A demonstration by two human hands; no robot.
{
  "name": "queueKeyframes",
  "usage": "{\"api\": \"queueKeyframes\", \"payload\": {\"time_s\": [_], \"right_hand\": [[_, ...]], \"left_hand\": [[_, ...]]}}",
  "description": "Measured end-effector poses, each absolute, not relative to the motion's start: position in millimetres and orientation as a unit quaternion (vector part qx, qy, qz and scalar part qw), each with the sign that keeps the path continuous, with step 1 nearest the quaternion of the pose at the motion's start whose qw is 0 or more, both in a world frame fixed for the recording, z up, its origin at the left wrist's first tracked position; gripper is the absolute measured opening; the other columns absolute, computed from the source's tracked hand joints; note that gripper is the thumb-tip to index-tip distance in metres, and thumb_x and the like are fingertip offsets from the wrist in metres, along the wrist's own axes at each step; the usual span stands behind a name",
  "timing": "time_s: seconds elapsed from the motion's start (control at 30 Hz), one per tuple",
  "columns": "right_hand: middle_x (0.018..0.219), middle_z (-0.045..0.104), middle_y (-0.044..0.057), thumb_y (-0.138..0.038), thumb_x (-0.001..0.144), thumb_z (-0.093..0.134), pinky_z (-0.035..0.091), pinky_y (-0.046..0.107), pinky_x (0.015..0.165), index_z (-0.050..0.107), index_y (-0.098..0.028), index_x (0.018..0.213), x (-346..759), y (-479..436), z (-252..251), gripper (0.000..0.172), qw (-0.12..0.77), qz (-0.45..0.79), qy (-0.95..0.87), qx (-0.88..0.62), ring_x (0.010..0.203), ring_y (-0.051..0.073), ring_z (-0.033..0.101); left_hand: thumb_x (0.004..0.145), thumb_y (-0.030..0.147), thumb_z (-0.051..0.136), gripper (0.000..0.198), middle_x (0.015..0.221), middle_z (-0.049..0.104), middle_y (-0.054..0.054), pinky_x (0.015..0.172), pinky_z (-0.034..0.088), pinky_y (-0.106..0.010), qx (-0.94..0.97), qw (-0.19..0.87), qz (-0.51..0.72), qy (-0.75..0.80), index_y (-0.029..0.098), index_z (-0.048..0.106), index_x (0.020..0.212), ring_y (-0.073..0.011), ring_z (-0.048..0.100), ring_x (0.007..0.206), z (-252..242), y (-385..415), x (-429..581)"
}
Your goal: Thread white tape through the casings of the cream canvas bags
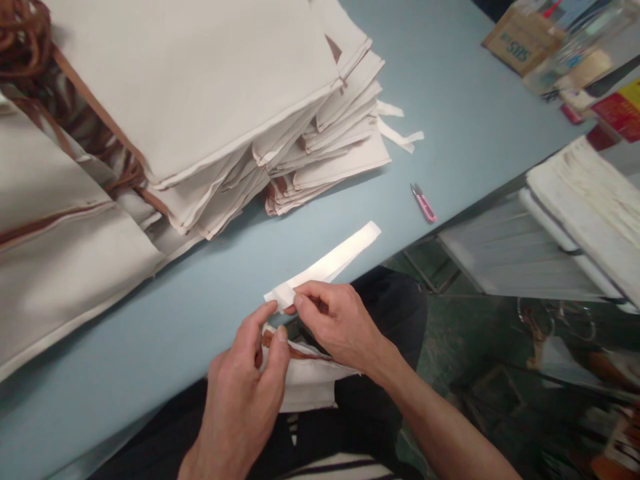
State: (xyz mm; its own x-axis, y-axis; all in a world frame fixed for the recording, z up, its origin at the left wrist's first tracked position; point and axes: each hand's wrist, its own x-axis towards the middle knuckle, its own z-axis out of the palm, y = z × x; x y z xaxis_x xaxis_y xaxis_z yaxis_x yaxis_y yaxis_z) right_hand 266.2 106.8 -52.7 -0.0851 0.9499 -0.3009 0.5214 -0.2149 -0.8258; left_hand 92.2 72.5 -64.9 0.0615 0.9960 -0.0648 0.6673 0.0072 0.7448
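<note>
My left hand (245, 377) is closed on an off-white fabric piece (309, 387) with brown trim, its thumb on the trimmed edge. The piece hangs over my lap at the table's edge. My left index fingertip reaches up to a small white strip (284, 295). Thumb and forefinger of my right hand (345, 323) pinch that small strip. Under it, a flat stack of longer white strips (335, 257) lies slantwise near the table edge. Part of the fabric piece is hidden behind both hands.
A tall pile of off-white fabric pieces (210, 80) with brown edging fills the blue table (450, 87) at upper left. Pink thread snips (424, 203) lie to the right. A cardboard box (523, 40) stands at far right, above a rack with stacked white cloth (590, 193).
</note>
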Motion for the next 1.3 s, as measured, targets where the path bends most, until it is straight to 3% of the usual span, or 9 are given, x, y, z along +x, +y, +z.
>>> {"api": "queueKeyframes", "payload": {"time_s": [0.27, 0.43, 0.5, 0.7, 0.83, 1.0, 1.13, 1.3], "right_hand": [[0.065, 0.066, -0.003, -0.032, 0.097, 0.061, 0.034, 0.025, 0.060, 0.081, -0.020, 0.087, 263, 108, -55, 0.025, 0.231, 0.461, -0.565, -0.644, 0.059, 0.013, 0.052], [0.072, 0.072, -0.001, -0.034, 0.098, 0.059, 0.037, 0.026, 0.062, 0.079, -0.021, 0.089, 260, 109, -54, 0.025, 0.230, 0.453, -0.569, -0.646, 0.062, 0.014, 0.057], [0.071, 0.071, -0.001, -0.034, 0.097, 0.060, 0.038, 0.026, 0.061, 0.078, -0.021, 0.089, 260, 109, -55, 0.024, 0.233, 0.461, -0.570, -0.639, 0.062, 0.014, 0.057], [0.067, 0.066, -0.002, -0.040, 0.093, 0.060, 0.042, 0.025, 0.058, 0.066, -0.021, 0.077, 272, 115, -58, 0.025, 0.333, 0.516, -0.492, -0.616, 0.058, 0.013, 0.055], [0.062, 0.061, -0.004, -0.050, 0.091, 0.061, 0.036, 0.024, 0.050, 0.060, -0.023, 0.076, 296, 128, -57, 0.030, 0.386, 0.486, -0.458, -0.637, 0.050, 0.011, 0.044], [0.055, 0.055, -0.004, -0.052, 0.086, 0.065, 0.033, 0.025, 0.049, 0.063, -0.022, 0.073, 323, 140, -65, 0.032, 0.426, 0.462, -0.434, -0.645, 0.049, 0.011, 0.043], [0.057, 0.057, -0.004, -0.052, 0.089, 0.058, 0.033, 0.026, 0.051, 0.063, -0.022, 0.075, 333, 144, -76, 0.033, 0.456, 0.445, -0.414, -0.650, 0.050, 0.012, 0.043], [0.058, 0.061, -0.004, -0.039, 0.085, 0.064, 0.036, 0.027, 0.058, 0.070, -0.020, 0.073, 330, 143, -79, 0.023, 0.452, 0.453, -0.431, -0.637, 0.056, 0.013, 0.051]], "left_hand": [[0.100, 0.035, 0.057, 0.035, 0.059, 0.073, 0.007, 0.046, 0.054, -0.025, 0.645, 0.322, 0.277, 0.635, 0.017, 0.073, 0.125, -0.0134, 0.047, 0.029, -63, 69, 89], [0.105, 0.027, 0.053, 0.033, 0.078, 0.084, 0.002, 0.059, 0.061, -0.024, 0.702, 0.287, 0.296, 0.580, 0.017, 0.066, 0.135, -0.0178, 0.079, 0.056, -66, 68, 85], [0.107, 0.026, 0.051, 0.036, 0.084, 0.086, -0.001, 0.060, 0.061, -0.025, 0.734, 0.266, 0.285, 0.556, 0.016, 0.062, 0.140, -0.0200, 0.084, 0.064, -69, 68, 85], [0.110, 0.026, 0.048, 0.035, 0.077, 0.087, -0.003, 0.047, 0.054, -0.030, 0.803, 0.209, 0.147, 0.539, 0.016, 0.070, 0.135, -0.0259, 0.082, 0.056, -75, 73, 82], [0.111, 0.026, 0.047, 0.036, 0.082, 0.089, -0.003, 0.048, 0.054, -0.031, 0.815, 0.183, 0.126, 0.535, 0.019, 0.072, 0.136, -0.0267, 0.082, 0.057, -71, 77, 82], [0.112, 0.029, 0.042, 0.037, 0.080, 0.088, -0.001, 0.047, 0.053, -0.033, 0.815, 0.179, 0.131, 0.535, 0.022, 0.073, 0.131, -0.0287, 0.082, 0.057, -68, 83, 82], [0.111, 0.035, 0.048, 0.029, 0.074, 0.085, 0.004, 0.049, 0.053, -0.030, 0.789, 0.202, 0.159, 0.558, 0.026, 0.072, 0.124, -0.0250, 0.081, 0.056, -68, 78, 76], [0.108, 0.039, 0.056, 0.017, 0.076, 0.083, 0.005, 0.058, 0.058, -0.023, 0.710, 0.195, 0.181, 0.652, 0.027, 0.067, 0.107, -0.0187, 0.081, 0.061, -52, 52, 70]]}}
